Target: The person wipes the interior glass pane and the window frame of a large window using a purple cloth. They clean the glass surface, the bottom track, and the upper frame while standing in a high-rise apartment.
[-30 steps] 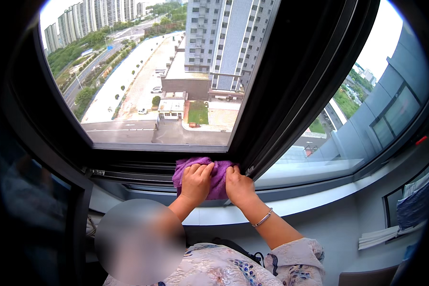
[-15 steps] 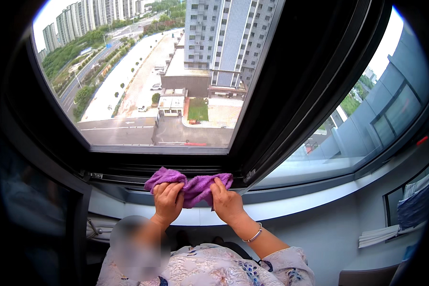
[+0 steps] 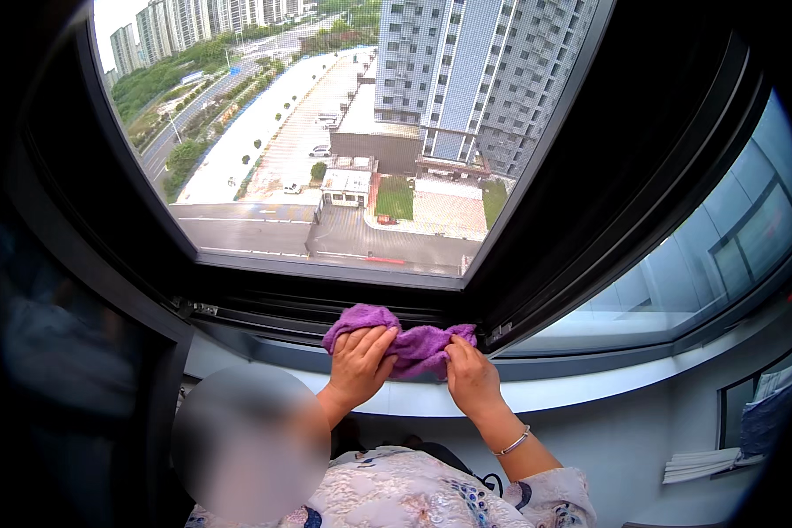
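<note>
Lying lengthwise along the window's lower frame track, the purple cloth is gripped at both ends: left hand closed over one, right hand pinching the other.

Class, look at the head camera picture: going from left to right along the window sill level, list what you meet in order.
Dark window frame post → left hand → purple cloth → right hand → bracelet → stack of white papers.
</note>
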`<action>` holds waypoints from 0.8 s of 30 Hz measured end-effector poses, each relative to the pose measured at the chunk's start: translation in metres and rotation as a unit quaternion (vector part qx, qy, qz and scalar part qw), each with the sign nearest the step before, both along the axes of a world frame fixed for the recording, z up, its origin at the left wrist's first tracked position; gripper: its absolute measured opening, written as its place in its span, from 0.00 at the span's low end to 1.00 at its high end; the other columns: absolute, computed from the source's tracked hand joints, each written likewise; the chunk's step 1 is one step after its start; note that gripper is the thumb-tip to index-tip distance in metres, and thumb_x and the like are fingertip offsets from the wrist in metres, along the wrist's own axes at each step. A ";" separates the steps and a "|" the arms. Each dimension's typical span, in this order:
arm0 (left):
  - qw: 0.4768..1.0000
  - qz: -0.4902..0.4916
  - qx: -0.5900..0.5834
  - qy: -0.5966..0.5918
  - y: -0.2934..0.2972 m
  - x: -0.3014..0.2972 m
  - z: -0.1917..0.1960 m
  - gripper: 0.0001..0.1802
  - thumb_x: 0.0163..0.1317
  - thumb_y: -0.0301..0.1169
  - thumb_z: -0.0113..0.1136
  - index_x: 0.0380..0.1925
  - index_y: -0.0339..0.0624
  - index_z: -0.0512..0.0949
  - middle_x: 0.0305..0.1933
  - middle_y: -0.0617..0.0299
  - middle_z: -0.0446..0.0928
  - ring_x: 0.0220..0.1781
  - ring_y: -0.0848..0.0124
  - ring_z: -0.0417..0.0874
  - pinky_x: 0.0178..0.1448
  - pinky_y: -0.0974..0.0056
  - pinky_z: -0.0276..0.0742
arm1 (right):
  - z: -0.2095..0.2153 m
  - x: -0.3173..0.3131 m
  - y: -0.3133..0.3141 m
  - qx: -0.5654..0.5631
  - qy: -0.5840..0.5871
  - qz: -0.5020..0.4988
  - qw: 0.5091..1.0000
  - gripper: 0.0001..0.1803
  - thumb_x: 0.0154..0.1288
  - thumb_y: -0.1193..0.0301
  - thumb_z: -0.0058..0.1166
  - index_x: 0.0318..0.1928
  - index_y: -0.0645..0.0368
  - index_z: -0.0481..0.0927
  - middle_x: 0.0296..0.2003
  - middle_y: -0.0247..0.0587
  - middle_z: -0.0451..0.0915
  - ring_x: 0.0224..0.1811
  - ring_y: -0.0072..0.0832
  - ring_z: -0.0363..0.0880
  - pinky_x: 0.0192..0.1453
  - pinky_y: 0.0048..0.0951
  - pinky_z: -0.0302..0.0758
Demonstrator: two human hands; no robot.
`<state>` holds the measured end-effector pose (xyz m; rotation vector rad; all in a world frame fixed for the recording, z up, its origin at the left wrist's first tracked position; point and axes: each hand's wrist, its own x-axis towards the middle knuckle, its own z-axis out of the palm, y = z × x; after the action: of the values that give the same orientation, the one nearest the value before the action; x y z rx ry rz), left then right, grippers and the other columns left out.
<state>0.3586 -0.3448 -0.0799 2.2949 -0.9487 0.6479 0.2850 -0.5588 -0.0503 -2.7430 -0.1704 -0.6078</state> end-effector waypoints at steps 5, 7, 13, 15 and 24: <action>0.997 0.077 0.005 -0.010 0.048 0.011 0.019 0.29 0.57 0.36 0.65 0.61 0.44 0.74 0.63 0.54 0.74 0.69 0.56 0.69 0.71 0.50 0.57 | 0.038 0.025 0.011 0.027 -0.082 0.011 0.996 0.16 0.57 0.82 0.55 0.48 0.62 0.78 0.52 0.48 0.77 0.49 0.45 0.78 0.56 0.38 0.77; 0.997 0.078 0.012 -0.016 0.051 0.015 0.023 0.29 0.57 0.36 0.65 0.59 0.43 0.75 0.63 0.53 0.74 0.69 0.54 0.68 0.71 0.50 0.58 | 0.029 0.031 0.008 -0.010 -0.001 -0.027 1.000 0.19 0.57 0.78 0.59 0.51 0.62 0.78 0.55 0.49 0.76 0.52 0.45 0.76 0.57 0.40 0.76; 0.996 0.027 0.052 0.060 0.025 0.009 0.030 0.35 0.60 0.45 0.63 0.62 0.35 0.70 0.65 0.47 0.71 0.70 0.52 0.67 0.73 0.48 0.55 | 0.041 0.030 0.019 -0.049 0.014 0.009 0.999 0.27 0.60 0.62 0.63 0.57 0.62 0.77 0.59 0.49 0.74 0.56 0.45 0.73 0.62 0.43 0.70; 0.995 0.024 0.077 0.058 0.008 0.020 0.027 0.37 0.61 0.47 0.62 0.63 0.34 0.69 0.65 0.46 0.70 0.71 0.52 0.66 0.74 0.49 0.54 | 0.023 0.040 0.014 -0.087 -0.002 0.031 0.996 0.32 0.60 0.54 0.62 0.58 0.64 0.75 0.57 0.50 0.75 0.57 0.45 0.71 0.67 0.44 0.64; 0.984 0.077 0.146 0.075 0.049 0.062 0.033 0.29 0.63 0.53 0.58 0.51 0.39 0.78 0.51 0.54 0.78 0.59 0.57 0.74 0.69 0.53 0.59 | 0.028 0.081 0.056 -0.063 0.068 0.048 0.995 0.31 0.54 0.50 0.65 0.46 0.65 0.77 0.40 0.48 0.78 0.47 0.43 0.74 0.56 0.41 0.68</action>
<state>0.4208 -0.2961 -0.0468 2.6538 -0.8470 0.4117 0.3657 -0.5024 -0.0222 -2.8652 -0.3162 -0.3958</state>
